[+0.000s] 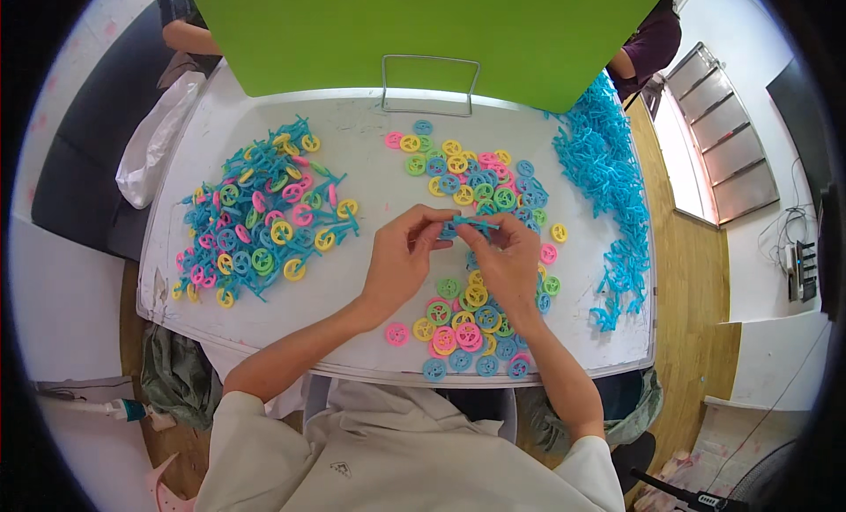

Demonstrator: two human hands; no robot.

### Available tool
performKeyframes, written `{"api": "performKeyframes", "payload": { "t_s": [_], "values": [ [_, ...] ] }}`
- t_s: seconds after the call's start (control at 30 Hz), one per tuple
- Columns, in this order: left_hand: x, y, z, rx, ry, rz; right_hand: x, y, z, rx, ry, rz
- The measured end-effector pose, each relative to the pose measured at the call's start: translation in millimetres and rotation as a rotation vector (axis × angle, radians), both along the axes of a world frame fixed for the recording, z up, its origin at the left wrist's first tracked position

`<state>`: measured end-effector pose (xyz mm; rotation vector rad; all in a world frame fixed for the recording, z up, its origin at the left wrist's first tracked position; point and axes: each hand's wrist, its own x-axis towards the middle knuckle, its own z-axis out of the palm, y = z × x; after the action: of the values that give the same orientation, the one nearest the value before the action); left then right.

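Observation:
Over the middle of the white table, my two hands meet with their fingertips close together. My left hand (398, 261) pinches a small blue spoked plastic wheel (448, 231), partly hidden by the fingers. Against it, my right hand (507, 261) is closed on a teal branched plastic piece (476, 223); the fingers hide how the two parts meet. Around and under my hands lie loose wheels (467, 336) in pink, yellow, green and blue. At the left is a heap of teal pieces with wheels on them (256, 212).
A long pile of teal plastic pieces (608, 168) runs along the table's right side. A green panel (423, 36) with a wire stand (429, 112) rises at the back. Parts of other people show behind it. A white plastic bag (154, 146) hangs by the left edge.

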<state>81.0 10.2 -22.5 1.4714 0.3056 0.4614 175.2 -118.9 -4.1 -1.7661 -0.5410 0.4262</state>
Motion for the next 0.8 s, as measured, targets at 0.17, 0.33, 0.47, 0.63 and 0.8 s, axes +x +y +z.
{"api": "performKeyframes", "payload": {
  "t_s": [0.17, 0.33, 0.47, 0.63, 0.8],
  "values": [
    [0.5, -3.2, 10.9, -0.061, -0.082, 0.039, 9.6, 2.2, -4.9, -0.01, -0.049, 0.011],
    [-1.8, -13.9, 6.0, 0.696, -0.174, 0.15, 14.3, -0.4, -9.7, 0.383, 0.433, 0.055],
    [1.9, -17.4, 5.4, 0.599, -0.182, 0.09, 19.0, -6.7, -7.8, 0.497, 0.464, 0.1],
    [6.4, -11.2, -8.8, 0.846, 0.028, 0.098, 32.0, -16.0, -0.1, 0.777, 0.771, 0.198],
    [6.6, -17.3, -19.5, 0.91, 0.112, -0.013, 33.1, -22.6, 19.9, 0.968, 1.131, 0.308]
  ]
}}
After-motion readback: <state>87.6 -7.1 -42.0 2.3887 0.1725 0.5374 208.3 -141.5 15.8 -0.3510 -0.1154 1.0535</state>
